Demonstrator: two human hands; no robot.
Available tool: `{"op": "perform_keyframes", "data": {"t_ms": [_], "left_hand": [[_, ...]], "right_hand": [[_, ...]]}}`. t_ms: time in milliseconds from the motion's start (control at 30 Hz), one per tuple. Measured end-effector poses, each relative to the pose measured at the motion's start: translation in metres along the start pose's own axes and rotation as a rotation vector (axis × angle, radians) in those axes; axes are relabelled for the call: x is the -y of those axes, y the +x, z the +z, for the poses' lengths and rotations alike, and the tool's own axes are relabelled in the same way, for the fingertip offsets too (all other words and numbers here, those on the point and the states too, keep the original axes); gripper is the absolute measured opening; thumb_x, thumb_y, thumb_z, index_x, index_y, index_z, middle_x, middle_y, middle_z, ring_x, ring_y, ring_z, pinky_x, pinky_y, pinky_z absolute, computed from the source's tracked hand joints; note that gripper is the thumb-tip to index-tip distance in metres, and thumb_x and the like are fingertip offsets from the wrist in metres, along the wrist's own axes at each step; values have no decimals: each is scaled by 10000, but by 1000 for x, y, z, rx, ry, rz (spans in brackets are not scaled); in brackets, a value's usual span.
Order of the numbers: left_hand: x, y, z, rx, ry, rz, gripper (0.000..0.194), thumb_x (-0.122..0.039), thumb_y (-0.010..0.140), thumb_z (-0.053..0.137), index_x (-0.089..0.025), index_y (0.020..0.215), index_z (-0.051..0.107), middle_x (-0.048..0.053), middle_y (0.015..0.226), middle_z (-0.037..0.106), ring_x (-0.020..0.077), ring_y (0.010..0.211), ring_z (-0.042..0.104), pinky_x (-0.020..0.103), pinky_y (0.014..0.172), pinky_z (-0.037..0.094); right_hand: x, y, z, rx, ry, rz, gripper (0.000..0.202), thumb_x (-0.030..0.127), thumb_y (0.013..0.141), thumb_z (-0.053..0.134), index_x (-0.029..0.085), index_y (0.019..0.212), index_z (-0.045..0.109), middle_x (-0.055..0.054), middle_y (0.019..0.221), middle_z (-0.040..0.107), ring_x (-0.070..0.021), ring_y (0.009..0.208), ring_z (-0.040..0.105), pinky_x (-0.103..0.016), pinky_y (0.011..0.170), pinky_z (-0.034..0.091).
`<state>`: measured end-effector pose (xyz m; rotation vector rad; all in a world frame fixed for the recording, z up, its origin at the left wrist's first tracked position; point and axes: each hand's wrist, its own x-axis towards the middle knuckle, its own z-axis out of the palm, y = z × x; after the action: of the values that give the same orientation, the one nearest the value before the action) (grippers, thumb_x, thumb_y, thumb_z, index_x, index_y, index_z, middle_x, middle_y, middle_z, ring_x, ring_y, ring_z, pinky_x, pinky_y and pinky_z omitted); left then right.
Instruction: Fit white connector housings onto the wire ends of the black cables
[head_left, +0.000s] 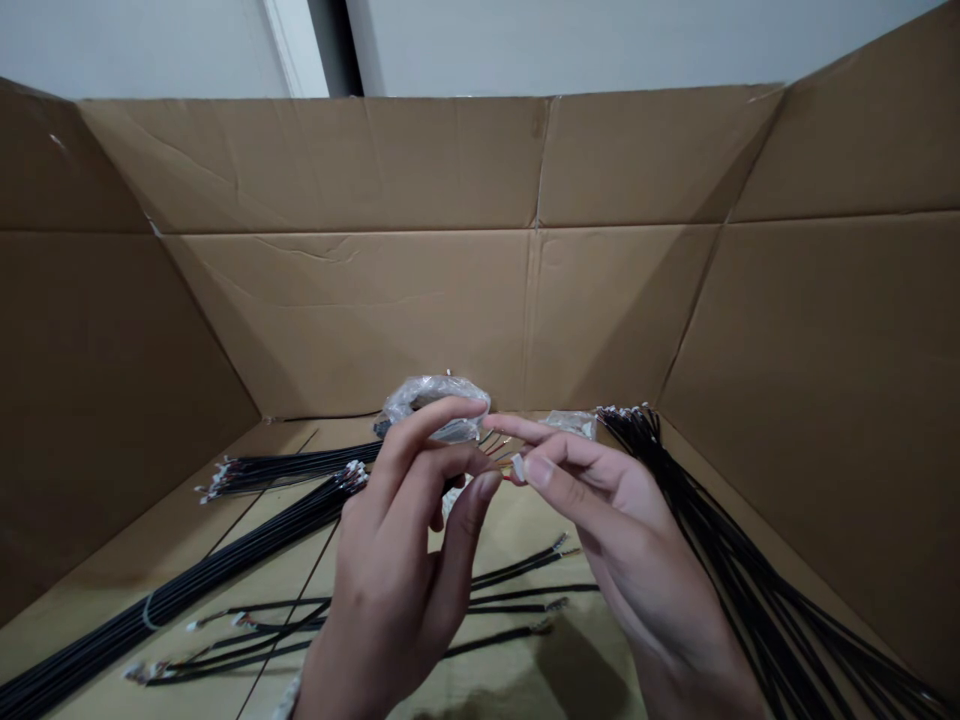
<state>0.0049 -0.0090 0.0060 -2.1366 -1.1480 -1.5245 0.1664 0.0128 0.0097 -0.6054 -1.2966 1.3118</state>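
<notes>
Near the middle of the view both hands meet over thin coloured wires (496, 447). My right hand (630, 530) pinches a small white plug connector (518, 467) between thumb and forefinger. Just left of it, my left hand (405, 550) closes its thumb and a finger on a red wire (505, 478) that runs to the connector. The left index finger is raised, its tip close to a right fingertip. The cable behind these wires is mostly hidden by my left hand.
Cardboard walls (375, 300) surround the work surface. Bundled black cables (225, 565) lie at left, with another bundle (720, 540) along the right. Several loose short cables (510, 604) lie below my hands. Clear plastic bags (431, 395) rest against the back wall.
</notes>
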Motion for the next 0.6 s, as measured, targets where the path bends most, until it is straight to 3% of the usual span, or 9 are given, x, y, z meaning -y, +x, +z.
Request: {"op": "perform_keyframes", "data": {"t_ms": [133,300,467,600], "left_hand": [[0,0,0,3,-3,4,149,-96,995,572,-232,1041,613,32,1269,657,140,1021,682,193,620,557],[0,-1,0,0,-11,1,138,-100,1008,564,-228,1038,607,19,1253,663,104,908,682,186,587,533],[0,-1,0,-4,-16,12,133,-101,1019,554,-226,1026,598,2,1240,667,73,820,664,173,573,522],[-1,0,0,-20,-12,8,131,-103,1017,552,-225,1026,600,13,1235,670,89,865,682,180,576,531]], "right_hand": [[-1,-1,2,-14,-67,-19,116,348,936,758,272,866,809,-31,1304,770,-293,1315,640,-530,1199,352],[1,-4,5,-43,-195,-55,189,390,951,731,260,819,767,-32,1367,732,-331,1314,626,-596,1173,321],[3,-7,7,-58,-267,-114,219,375,968,698,249,790,719,-36,1358,728,-323,1305,624,-566,1119,366],[2,-8,10,-70,-318,-155,232,386,978,682,252,790,710,-32,1354,725,-309,1307,621,-532,1102,385]]}}
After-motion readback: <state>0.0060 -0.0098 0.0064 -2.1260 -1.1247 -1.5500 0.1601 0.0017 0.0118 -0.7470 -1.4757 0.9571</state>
